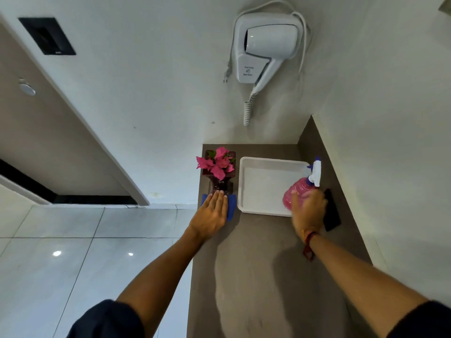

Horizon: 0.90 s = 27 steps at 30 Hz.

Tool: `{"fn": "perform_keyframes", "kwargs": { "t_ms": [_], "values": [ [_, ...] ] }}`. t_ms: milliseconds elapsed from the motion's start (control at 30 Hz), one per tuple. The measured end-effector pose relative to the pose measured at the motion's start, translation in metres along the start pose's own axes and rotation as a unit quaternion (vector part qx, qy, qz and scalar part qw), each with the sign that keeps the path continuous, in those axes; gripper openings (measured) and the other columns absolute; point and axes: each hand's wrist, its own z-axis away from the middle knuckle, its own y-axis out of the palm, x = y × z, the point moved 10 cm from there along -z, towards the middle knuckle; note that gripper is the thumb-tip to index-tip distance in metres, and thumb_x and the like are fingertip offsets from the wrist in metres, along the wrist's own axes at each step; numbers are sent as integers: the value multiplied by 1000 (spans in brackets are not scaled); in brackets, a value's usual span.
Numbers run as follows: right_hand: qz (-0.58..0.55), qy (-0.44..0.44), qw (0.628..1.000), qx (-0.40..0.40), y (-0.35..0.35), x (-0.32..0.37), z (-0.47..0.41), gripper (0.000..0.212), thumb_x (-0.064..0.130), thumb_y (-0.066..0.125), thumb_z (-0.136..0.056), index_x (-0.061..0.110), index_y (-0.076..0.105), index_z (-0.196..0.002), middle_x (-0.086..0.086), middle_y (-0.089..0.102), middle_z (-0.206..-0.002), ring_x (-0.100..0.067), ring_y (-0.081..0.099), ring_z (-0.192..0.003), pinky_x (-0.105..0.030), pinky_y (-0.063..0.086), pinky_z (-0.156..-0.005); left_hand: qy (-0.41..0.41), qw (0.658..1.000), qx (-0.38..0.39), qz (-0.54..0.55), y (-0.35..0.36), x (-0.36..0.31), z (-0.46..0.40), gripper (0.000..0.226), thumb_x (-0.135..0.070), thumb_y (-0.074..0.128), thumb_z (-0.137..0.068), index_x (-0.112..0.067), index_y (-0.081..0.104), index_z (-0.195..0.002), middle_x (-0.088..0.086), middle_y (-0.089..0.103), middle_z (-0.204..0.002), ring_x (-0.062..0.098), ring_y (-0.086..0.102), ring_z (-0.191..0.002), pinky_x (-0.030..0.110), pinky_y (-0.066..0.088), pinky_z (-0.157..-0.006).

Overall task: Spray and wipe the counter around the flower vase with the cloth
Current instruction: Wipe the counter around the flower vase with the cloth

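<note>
While the left hand presses flat on the cloth, the right hand grips the spray bottle (brown counter; tiled floor)

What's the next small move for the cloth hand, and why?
Probably slide the left hand and the blue cloth sideways along the vase base. The hand lies flat on the cloth, fingertips touching the vase, so pushing forward risks tipping it. The right hand holds the spray bottle.

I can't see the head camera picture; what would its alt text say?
A person's left hand presses a blue cloth flat on a brown counter at the foot of a vase of pink flowers, while the right hand grips a pink spray bottle beside a white tray.
</note>
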Motion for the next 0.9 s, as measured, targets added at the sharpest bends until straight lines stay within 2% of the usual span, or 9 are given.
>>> {"fn": "perform_keyframes", "kwargs": {
  "t_ms": [100, 167, 300, 433, 500, 567, 667, 833, 900],
  "values": [
    [-44, -100, 979, 169, 57, 58, 49, 29, 41, 60, -92, 12, 55, -94, -8, 57, -93, -26, 59, -89, -46, 56, -78, -52, 997, 40, 46, 7, 3, 11, 56, -14, 80, -82, 5, 58, -129, 25, 65, -126, 36, 66, -114, 44, 58, -94],
    [-18, -196, 950, 244, 86, 110, 50, 48, 47, 59, -92, 9, 55, -120, -10, 57, -116, -26, 56, -110, -44, 51, -96, -174, 966, 64, 182, 18, 21, 21, 48, -16, 68, -92, 0, 51, -133, 20, 64, -126, 33, 66, -109, 40, 59, -90],
    [96, -323, 887, 314, 112, 189, 19, 100, 64, 54, -86, 11, 10, -158, -8, 12, -166, -24, 14, -153, -47, 18, -123, -408, 795, 25, 448, 42, 48, 49, 21, -5, 51, -96, -6, 53, -117, 17, 69, -107, 33, 67, -93, 46, 57, -84],
    [245, -374, 803, 394, 139, 212, -1, 100, 60, 54, -89, 11, 0, -159, -8, -3, -168, -25, -4, -155, -53, 6, -124, -534, 572, -70, 619, 53, 55, 65, 25, -10, 39, -103, -19, 61, -110, 12, 67, -110, 20, 64, -86, 22, 55, -72],
    [269, -371, 779, 428, 148, 215, -2, 98, 56, 55, -90, 10, 1, -159, -9, -3, -167, -25, -5, -155, -52, 6, -124, -587, 477, -77, 650, 64, 56, 69, 29, -11, 40, -103, -11, 58, -125, 17, 63, -124, 30, 63, -104, 36, 56, -91],
    [268, -362, 771, 450, 153, 216, 0, 100, 53, 59, -90, 8, 1, -158, -10, -3, -167, -26, -5, -155, -51, 6, -124, -605, 439, -76, 660, 71, 57, 67, 31, -11, 41, -102, -3, 55, -129, 20, 61, -129, 37, 60, -114, 48, 51, -101],
    [259, -349, 774, 461, 155, 220, 2, 102, 49, 64, -88, 7, 2, -158, -12, -2, -167, -26, -4, -155, -50, 7, -125, -611, 402, -89, 676, 78, 57, 61, 27, -12, 47, -100, -2, 58, -123, 20, 65, -123, 36, 64, -109, 51, 54, -97],
    [229, -339, 789, 459, 153, 222, 4, 102, 40, 70, -87, 7, 5, -159, -13, 0, -167, -27, 0, -155, -45, 12, -126, -615, 400, -93, 673, 75, 59, 32, 35, -20, 60, -98, -1, 55, -126, 19, 65, -120, 35, 65, -106, 48, 57, -94],
    [226, -341, 790, 457, 154, 222, 4, 102, 39, 70, -87, 7, 6, -158, -14, 0, -167, -28, 1, -155, -44, 14, -126, -614, 429, -83, 658, 69, 60, 13, 31, -16, 59, -97, -1, 56, -124, 20, 66, -119, 35, 65, -105, 47, 57, -93]
  ]
}}
